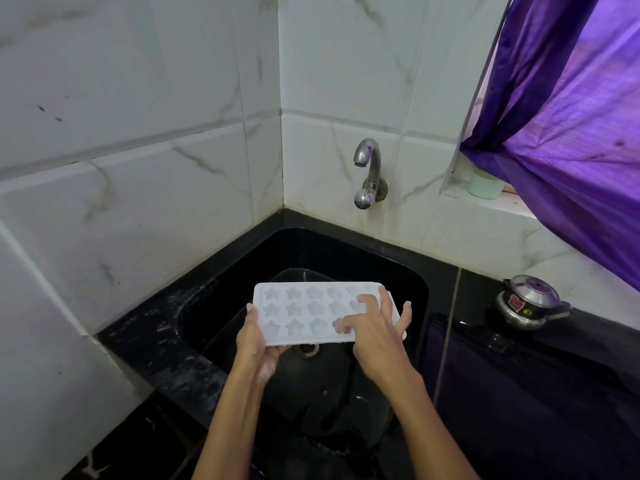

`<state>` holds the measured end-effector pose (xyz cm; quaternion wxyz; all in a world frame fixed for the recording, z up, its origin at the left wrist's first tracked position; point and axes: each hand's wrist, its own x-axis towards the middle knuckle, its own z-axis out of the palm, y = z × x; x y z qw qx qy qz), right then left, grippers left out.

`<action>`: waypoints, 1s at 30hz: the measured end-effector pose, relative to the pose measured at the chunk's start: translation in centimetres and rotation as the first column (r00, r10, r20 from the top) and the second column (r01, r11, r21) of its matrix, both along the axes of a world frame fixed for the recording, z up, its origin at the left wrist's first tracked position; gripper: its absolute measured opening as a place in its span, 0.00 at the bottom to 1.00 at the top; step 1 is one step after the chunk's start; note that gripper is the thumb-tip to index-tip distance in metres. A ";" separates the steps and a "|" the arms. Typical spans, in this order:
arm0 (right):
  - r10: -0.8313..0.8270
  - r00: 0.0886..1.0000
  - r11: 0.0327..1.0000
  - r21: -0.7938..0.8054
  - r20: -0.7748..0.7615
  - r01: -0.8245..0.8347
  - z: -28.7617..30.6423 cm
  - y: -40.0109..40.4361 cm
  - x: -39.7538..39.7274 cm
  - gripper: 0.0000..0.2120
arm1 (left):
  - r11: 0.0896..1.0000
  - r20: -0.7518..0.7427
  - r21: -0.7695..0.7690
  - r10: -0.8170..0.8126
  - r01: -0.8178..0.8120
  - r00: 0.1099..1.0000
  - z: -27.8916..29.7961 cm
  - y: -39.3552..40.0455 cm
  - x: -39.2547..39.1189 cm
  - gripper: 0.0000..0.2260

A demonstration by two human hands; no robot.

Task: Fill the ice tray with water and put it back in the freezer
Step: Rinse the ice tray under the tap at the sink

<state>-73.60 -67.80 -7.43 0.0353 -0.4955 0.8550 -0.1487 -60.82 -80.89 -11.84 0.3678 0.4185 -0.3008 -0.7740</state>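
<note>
A white ice tray point(304, 313) with star and flower shaped cells is held level over the black sink point(398, 271). My left hand point(258, 341) grips its left end from below, thumb on the rim. On the tray's right end rests my right hand point(375, 332), fingers spread over the cells and one finger curled past the right edge. A steel tap point(367, 161) sticks out of the tiled wall above the sink; no water runs from it. Whether the cells hold water is unclear.
The sink drain point(309, 348) shows below the tray. A small steel pressure cooker point(530, 301) stands on the black counter at the right. A pale green cup point(484, 184) sits on the window ledge beside a purple curtain point(571, 116). Tiled walls close the left and back.
</note>
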 end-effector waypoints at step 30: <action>0.099 0.994 0.995 -0.014 -0.035 -0.100 -0.4 -1.7 1.4 0.30 | 1.000 0.002 0.017 0.005 -0.005 1.000 0.7 0.8 -0.7 0.19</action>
